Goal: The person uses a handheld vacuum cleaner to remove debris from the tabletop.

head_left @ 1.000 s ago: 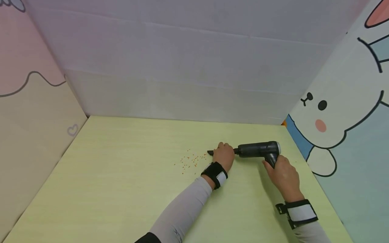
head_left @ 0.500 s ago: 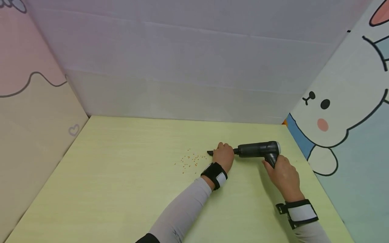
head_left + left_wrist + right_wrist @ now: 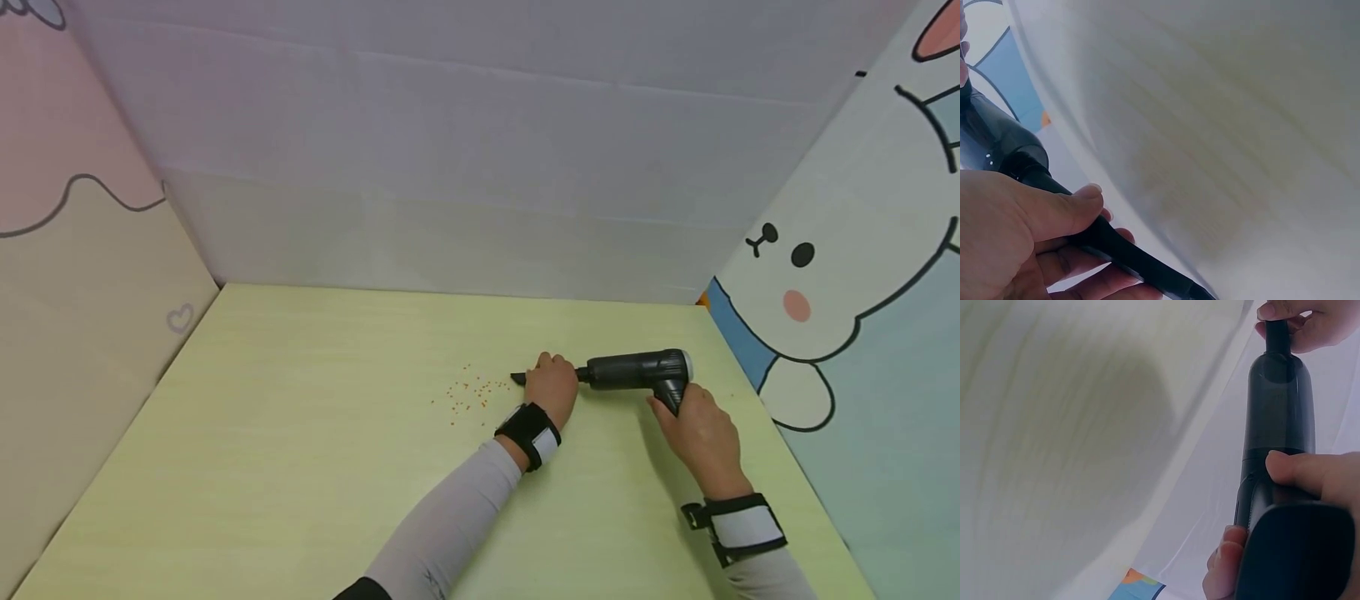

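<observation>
A black handheld vacuum cleaner (image 3: 630,372) lies sideways over the right half of the table, its flat tip (image 3: 518,378) pointing left. My right hand (image 3: 703,437) grips the handle, which angles down toward me. Around the narrow nozzle (image 3: 1125,253) curl the thumb and fingers of my left hand (image 3: 1016,234), just behind the tip. Small orange crumbs (image 3: 483,403) are scattered on the table just left of that tip. In the right wrist view, the smooth cylindrical body (image 3: 1279,409) runs up to the left hand at the nozzle.
The pale yellow-green table (image 3: 285,433) meets a whitish back wall (image 3: 450,167). A pink and beige panel (image 3: 82,333) borders it on the left, and a panel with a cartoon rabbit (image 3: 847,283) stands close beyond the right hand.
The head view has shifted very slightly. Both hands and the vacuum cleaner hold their places, and the crumbs look the same.
</observation>
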A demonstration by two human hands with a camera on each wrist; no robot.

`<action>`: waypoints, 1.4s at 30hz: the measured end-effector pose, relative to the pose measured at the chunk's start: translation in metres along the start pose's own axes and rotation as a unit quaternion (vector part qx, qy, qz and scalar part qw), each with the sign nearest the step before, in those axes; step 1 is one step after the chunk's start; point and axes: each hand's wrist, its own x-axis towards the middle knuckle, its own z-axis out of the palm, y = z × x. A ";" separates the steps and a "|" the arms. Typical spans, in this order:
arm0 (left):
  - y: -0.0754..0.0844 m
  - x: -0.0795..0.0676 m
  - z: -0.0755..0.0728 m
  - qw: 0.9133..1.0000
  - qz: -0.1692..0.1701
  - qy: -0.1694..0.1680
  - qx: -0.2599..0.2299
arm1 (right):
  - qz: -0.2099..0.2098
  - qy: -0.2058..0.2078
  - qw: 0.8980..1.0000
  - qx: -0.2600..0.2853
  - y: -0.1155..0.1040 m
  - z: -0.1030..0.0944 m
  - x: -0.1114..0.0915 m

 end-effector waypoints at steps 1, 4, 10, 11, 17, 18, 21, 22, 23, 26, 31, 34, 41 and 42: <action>0.000 0.000 -0.001 1.000 0.000 0.001 0.000 | 0.000 0.000 1.000 0.001 0.000 0.000 0.000; -0.002 -0.001 -0.005 1.000 0.002 -0.005 0.000 | -0.001 0.000 1.000 0.001 0.000 -0.001 -0.001; -0.004 -0.003 -0.009 1.000 0.006 -0.011 -0.011 | -0.002 -0.001 1.000 0.003 -0.001 -0.002 -0.002; -0.004 -0.003 -0.009 1.000 0.006 -0.009 -0.012 | -0.003 -0.001 1.000 0.003 -0.002 -0.002 -0.002; -0.004 -0.006 -0.011 1.000 0.007 -0.006 -0.004 | -0.007 0.000 1.000 -0.001 -0.001 -0.004 -0.004; -0.004 -0.006 -0.011 1.000 0.006 -0.007 -0.006 | -0.008 0.000 1.000 -0.001 -0.001 -0.004 -0.004; -0.003 -0.008 -0.010 1.000 0.004 -0.010 -0.010 | -0.012 -0.001 1.000 -0.001 -0.001 -0.005 -0.005; -0.003 -0.008 -0.010 1.000 0.002 -0.012 -0.012 | -0.012 -0.001 1.000 -0.001 -0.001 -0.005 -0.006; -0.003 -0.009 -0.010 1.000 0.001 -0.014 -0.013 | -0.012 -0.002 1.000 -0.002 -0.001 -0.005 -0.006; -0.003 -0.010 -0.011 1.000 0.000 -0.018 -0.010 | -0.011 -0.003 1.000 -0.001 -0.002 -0.006 -0.007; -0.006 -0.008 -0.013 1.000 0.000 -0.013 0.001 | -0.011 -0.001 1.000 0.001 -0.005 -0.007 -0.005; -0.008 -0.005 -0.013 1.000 0.003 -0.017 0.003 | -0.007 -0.003 1.000 0.004 -0.007 -0.007 -0.003; -0.013 0.001 -0.013 1.000 0.000 -0.027 -0.005 | 0.008 -0.012 1.000 0.008 -0.012 -0.005 0.001; -0.014 0.001 -0.014 1.000 -0.001 -0.027 -0.005 | 0.010 -0.012 1.000 0.009 -0.012 -0.005 0.002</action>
